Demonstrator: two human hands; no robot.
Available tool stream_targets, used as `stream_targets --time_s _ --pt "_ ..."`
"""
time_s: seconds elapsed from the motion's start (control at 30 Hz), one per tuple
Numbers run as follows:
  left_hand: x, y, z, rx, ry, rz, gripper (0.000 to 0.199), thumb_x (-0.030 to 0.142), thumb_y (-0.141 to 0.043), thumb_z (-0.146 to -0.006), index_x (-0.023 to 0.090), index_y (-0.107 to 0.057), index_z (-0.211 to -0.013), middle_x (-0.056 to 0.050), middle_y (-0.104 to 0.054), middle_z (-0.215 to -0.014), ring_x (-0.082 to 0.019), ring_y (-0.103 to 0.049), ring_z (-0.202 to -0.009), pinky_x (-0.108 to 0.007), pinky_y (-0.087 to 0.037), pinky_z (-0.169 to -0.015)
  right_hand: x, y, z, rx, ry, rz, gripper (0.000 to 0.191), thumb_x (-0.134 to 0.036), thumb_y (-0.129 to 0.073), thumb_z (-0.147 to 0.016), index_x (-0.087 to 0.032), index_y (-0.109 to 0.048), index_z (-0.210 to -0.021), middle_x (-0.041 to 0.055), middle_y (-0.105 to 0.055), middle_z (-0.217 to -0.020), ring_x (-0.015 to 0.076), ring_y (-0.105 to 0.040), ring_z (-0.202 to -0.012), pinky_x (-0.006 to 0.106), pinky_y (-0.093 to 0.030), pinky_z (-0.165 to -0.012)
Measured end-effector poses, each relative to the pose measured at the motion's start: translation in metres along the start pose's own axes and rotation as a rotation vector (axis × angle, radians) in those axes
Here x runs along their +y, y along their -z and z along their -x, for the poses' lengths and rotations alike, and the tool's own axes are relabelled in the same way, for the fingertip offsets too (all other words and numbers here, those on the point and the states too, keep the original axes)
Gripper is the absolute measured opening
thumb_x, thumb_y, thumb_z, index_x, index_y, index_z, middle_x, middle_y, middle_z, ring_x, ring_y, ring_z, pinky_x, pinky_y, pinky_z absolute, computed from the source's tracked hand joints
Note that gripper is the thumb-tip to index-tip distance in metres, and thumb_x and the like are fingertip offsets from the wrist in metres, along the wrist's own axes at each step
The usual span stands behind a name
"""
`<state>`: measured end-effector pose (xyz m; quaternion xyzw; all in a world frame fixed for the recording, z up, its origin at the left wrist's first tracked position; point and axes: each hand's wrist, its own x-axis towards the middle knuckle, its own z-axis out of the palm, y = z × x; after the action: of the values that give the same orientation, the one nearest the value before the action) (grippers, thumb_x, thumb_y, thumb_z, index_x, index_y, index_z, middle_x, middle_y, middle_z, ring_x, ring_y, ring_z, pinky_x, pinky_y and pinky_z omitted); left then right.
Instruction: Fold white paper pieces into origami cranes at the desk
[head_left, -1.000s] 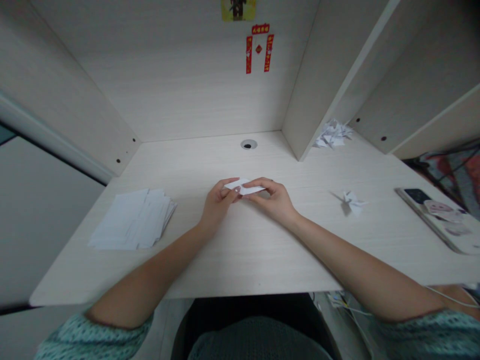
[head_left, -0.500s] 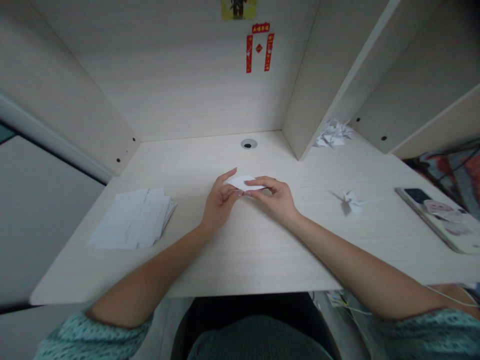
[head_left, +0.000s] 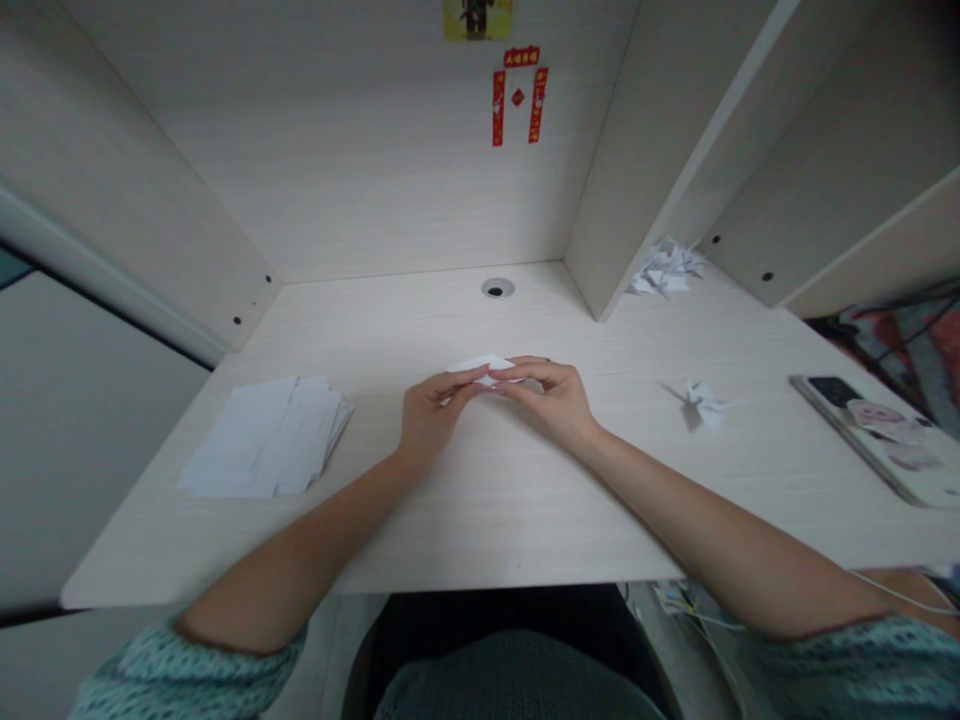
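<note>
Between my two hands, over the middle of the desk, is a small folded white paper [head_left: 480, 363]. My left hand [head_left: 435, 408] pinches its left part between thumb and fingers. My right hand [head_left: 551, 392] grips the right part the same way, and the fingertips of both hands nearly meet at the paper's near edge. Much of the paper is hidden behind the fingers. A stack of white paper sheets [head_left: 262, 437] lies to the left of my left hand. One folded paper piece with thin points [head_left: 705, 400] rests to the right of my right hand.
Several folded white papers [head_left: 666, 268] are heaped behind the upright divider [head_left: 634, 200] at the back right. A phone [head_left: 877, 435] lies at the right of the desk [head_left: 510, 520]. A round cable hole [head_left: 498, 288] is near the back panel.
My left hand's raised fingers have come down onto the paper and closed against it, and that hand has shifted slightly left. My right hand has barely moved.
</note>
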<state>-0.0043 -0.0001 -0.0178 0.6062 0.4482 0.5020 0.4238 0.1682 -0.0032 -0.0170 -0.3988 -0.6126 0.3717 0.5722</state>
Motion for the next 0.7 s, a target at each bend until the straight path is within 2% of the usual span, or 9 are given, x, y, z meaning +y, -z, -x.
stream_targets --time_s 0.17,0.3,0.5,0.7 --pt "0.002 0.0004 -0.0002 0.016 -0.094 -0.089 0.017 0.031 -0.071 -0.075 0.025 -0.076 -0.09 -0.003 -0.075 -0.095 -0.019 -0.069 -0.088 -0.031 -0.053 -0.085 -0.0019 -0.0005 -0.0001 0.024 -0.003 0.015 0.007 -0.032 -0.073 -0.073 -0.027 -0.077 -0.077 0.0033 -0.075 -0.085 0.0196 -0.068 -0.083 0.034 -0.052 -0.078" --pt "0.0014 0.0002 0.0001 0.002 -0.111 -0.104 0.015 0.03 -0.071 -0.075 0.026 -0.076 -0.089 -0.002 -0.075 -0.094 -0.018 -0.07 -0.085 -0.03 -0.054 -0.083 0.0004 0.0005 0.0 0.031 0.018 0.021 0.006 -0.031 -0.073 -0.074 -0.027 -0.077 -0.076 0.003 -0.074 -0.083 0.0187 -0.067 -0.083 0.034 -0.05 -0.081" --pt "-0.0001 0.0006 -0.001 0.014 -0.072 -0.022 0.017 0.032 -0.073 -0.073 0.026 -0.076 -0.089 -0.002 -0.076 -0.093 -0.019 -0.07 -0.088 -0.031 -0.054 -0.085 0.0048 0.0022 -0.0024 -0.078 0.08 -0.002 0.008 -0.032 -0.071 -0.077 -0.027 -0.075 -0.082 0.0041 -0.07 -0.092 0.0185 -0.064 -0.09 0.033 -0.049 -0.08" --pt "0.004 0.001 -0.0006 0.016 -0.056 0.01 0.016 0.031 -0.072 -0.074 0.027 -0.076 -0.089 -0.001 -0.075 -0.096 -0.019 -0.07 -0.091 -0.031 -0.053 -0.088 0.0042 0.004 -0.0039 -0.14 0.093 0.031 0.014 -0.034 -0.072 -0.076 -0.026 -0.074 -0.087 0.0049 -0.068 -0.097 0.0195 -0.063 -0.096 0.035 -0.046 -0.088"
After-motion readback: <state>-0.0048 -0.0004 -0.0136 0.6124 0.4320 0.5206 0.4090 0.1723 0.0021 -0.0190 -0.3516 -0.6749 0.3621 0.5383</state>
